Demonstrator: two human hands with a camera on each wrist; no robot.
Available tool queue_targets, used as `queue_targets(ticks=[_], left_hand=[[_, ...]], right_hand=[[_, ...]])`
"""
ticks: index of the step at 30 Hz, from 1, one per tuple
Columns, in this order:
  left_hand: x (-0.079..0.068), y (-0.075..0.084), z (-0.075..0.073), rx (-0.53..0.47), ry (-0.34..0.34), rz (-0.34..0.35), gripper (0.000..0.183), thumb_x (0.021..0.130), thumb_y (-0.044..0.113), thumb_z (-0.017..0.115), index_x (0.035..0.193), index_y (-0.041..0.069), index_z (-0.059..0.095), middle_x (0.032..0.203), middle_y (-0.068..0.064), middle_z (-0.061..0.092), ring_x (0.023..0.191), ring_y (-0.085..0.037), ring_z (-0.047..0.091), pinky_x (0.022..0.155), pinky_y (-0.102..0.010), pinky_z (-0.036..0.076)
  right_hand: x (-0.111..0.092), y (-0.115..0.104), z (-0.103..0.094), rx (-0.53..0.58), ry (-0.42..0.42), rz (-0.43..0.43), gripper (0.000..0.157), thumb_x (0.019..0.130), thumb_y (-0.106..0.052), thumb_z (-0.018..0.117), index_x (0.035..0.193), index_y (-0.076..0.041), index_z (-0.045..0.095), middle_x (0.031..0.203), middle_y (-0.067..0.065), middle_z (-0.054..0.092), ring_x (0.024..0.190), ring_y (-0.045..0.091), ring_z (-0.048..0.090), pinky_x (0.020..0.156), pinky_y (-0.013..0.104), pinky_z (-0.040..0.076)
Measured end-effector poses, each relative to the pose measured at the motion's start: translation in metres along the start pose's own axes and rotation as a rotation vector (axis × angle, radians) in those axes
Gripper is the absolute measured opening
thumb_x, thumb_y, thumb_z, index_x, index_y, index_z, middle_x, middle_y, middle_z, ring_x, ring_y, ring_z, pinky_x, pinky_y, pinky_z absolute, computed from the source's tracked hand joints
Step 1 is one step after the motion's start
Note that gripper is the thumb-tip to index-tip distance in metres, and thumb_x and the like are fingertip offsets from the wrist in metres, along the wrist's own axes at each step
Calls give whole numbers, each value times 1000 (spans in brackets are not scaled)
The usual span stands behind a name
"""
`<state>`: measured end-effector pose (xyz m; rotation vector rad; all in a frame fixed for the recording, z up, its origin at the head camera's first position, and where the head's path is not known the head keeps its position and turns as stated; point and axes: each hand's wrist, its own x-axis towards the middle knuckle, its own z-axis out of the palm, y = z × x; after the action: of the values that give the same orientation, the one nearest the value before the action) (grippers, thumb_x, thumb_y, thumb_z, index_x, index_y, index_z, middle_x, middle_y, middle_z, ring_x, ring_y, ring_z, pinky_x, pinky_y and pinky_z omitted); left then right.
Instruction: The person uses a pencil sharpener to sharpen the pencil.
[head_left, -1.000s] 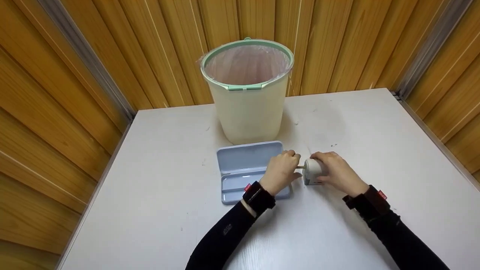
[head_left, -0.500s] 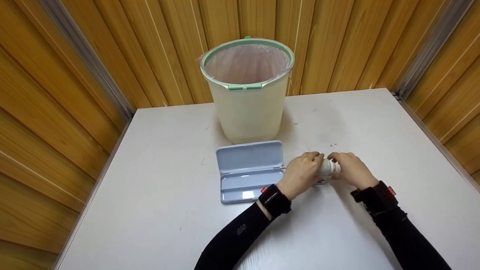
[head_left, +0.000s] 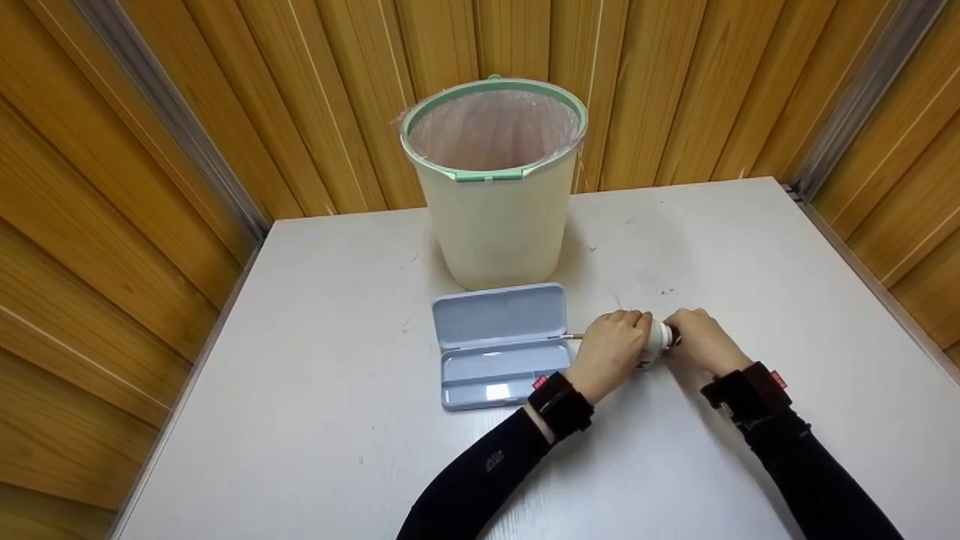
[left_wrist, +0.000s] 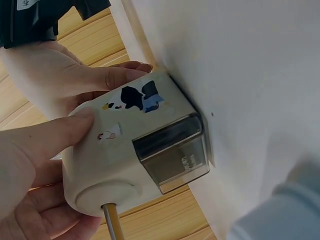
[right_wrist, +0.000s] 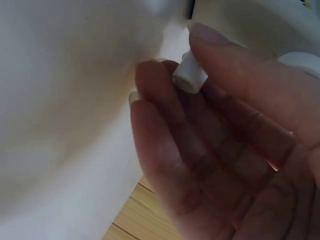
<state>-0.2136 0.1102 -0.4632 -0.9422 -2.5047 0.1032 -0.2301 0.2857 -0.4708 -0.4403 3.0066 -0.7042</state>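
My left hand (head_left: 611, 349) grips a white hand-crank pencil sharpener (head_left: 657, 339) on the table. In the left wrist view the sharpener (left_wrist: 102, 157) shows cartoon stickers and a dark see-through shavings drawer (left_wrist: 177, 157). A pencil (left_wrist: 113, 222) sticks out of its front hole; in the head view the pencil's end (head_left: 574, 336) points left, towards the pencil case. On the far side, my right hand (head_left: 701, 341) holds the crank. Its small white knob (right_wrist: 190, 75) sits between the thumb and curled fingers in the right wrist view.
A light blue pencil case (head_left: 501, 322) lies with its lid up, left of the hands. Behind it stands a cream waste bin (head_left: 495, 232) with a green rim and plastic liner. Wood-panelled walls (head_left: 675, 90) border the white table (head_left: 337, 337).
My left hand has shifted right from the pencil's side onto the sharpener's body. The right hand has left the body for the crank, which has turned. The pencil case stays put.
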Motion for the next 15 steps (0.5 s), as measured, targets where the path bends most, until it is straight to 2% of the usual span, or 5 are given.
queue_targets(ticks=[7,11,15], left_hand=[[0,0,2,-1,13,-9,30,91,20,64,120,15,68,110,7,73,97,-6,68,81,-18,54],[0,1,2,5,11,-11,29,91,19,63,119,16,69,109,7,73,97,-6,68,82,-18,54],[1,2,1,3,5,-11,28,91,17,62,118,15,69,107,8,73,95,-6,68,80,-18,55]], right_hand=[[0,1,1,12,24,-12,4,68,4,72,72,2,71,76,18,72,64,22,58,60,40,49],[-1,1,0,18,7,-11,1,69,2,72,69,2,71,72,16,71,61,18,54,57,35,46],[-3,2,-2,45,-24,-7,8,68,-2,76,65,1,69,67,12,69,60,16,52,57,32,44]])
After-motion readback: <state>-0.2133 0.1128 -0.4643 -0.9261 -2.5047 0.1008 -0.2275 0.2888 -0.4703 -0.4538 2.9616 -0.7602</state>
